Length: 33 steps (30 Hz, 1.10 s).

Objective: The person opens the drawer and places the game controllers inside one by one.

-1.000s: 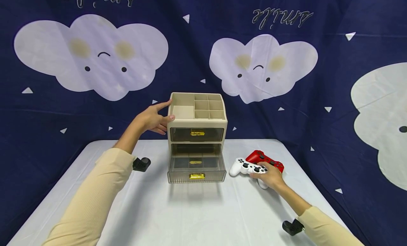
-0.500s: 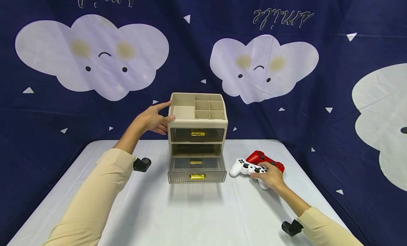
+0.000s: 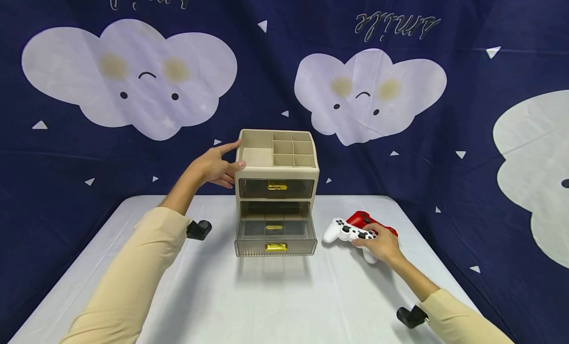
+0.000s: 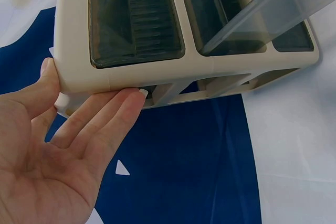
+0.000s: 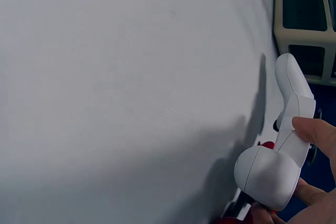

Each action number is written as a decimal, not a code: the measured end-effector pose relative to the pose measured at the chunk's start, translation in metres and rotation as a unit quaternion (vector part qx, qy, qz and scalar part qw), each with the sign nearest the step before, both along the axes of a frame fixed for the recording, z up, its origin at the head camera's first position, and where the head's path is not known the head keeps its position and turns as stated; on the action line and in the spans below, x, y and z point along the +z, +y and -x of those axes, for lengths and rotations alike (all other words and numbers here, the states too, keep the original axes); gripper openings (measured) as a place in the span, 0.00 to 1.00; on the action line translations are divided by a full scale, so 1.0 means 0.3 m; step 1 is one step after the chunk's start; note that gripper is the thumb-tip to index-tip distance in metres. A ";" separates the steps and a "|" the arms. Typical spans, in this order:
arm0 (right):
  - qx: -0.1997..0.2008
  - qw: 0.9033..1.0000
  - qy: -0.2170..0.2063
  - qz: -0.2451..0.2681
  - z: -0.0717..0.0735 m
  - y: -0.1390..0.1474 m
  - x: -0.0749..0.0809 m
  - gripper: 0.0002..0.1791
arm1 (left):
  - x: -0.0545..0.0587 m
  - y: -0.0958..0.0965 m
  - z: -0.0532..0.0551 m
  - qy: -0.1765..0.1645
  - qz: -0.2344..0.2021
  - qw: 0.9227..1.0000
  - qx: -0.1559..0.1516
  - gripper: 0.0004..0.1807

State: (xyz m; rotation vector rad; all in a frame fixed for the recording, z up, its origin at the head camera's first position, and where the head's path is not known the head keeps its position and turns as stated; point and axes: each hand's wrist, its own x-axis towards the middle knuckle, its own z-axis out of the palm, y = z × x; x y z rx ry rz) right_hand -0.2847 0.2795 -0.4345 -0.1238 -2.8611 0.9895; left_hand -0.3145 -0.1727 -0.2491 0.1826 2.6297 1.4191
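Observation:
A beige desktop drawer organizer (image 3: 277, 173) stands at the table's back middle, its clear lower drawer (image 3: 253, 248) pulled out and its upper drawer in. My left hand (image 3: 211, 167) rests on the organizer's upper left side, the thumb at the top edge. In the left wrist view, that hand's fingers (image 4: 100, 116) lie straight along the side wall. To the right of the drawer, my right hand (image 3: 383, 244) pinches a white game controller (image 3: 331, 232) by its right part. In the right wrist view, this controller's underside (image 5: 270, 177) shows. A red game controller (image 3: 358, 218) lies behind, partly covered.
A white cloth covers the table (image 3: 222, 299). Dark blue fabric (image 3: 275, 77) with cloud prints hangs behind and beside it. Small divided compartments (image 3: 293, 147) form the organizer's top. Black wrist cameras (image 3: 199, 230) are strapped at both sleeves.
My right hand and the white controller have shifted slightly up and right, covering more of the red controller. The left hand stays on the organizer, and the lower drawer stays out.

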 end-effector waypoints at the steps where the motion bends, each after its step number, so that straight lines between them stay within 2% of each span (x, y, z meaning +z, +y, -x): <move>1: 0.001 1.000 -0.001 -0.001 -0.001 0.001 0.009 0.32 | 0.000 0.000 0.000 0.000 0.001 1.000 0.000 0.42; 21: 0.029 0.999 0.022 -0.023 0.019 -0.023 0.195 0.32 | 0.000 0.000 -0.002 0.003 0.000 1.000 0.001 0.42; 26: 0.049 0.998 0.021 -0.034 0.009 -0.041 0.255 0.32 | 0.000 -0.003 -0.003 0.005 0.004 1.000 0.001 0.43; 33: 0.078 0.996 0.017 -0.046 -0.029 -0.075 0.336 0.35 | -0.002 -0.001 0.001 0.003 -0.001 1.000 0.001 0.43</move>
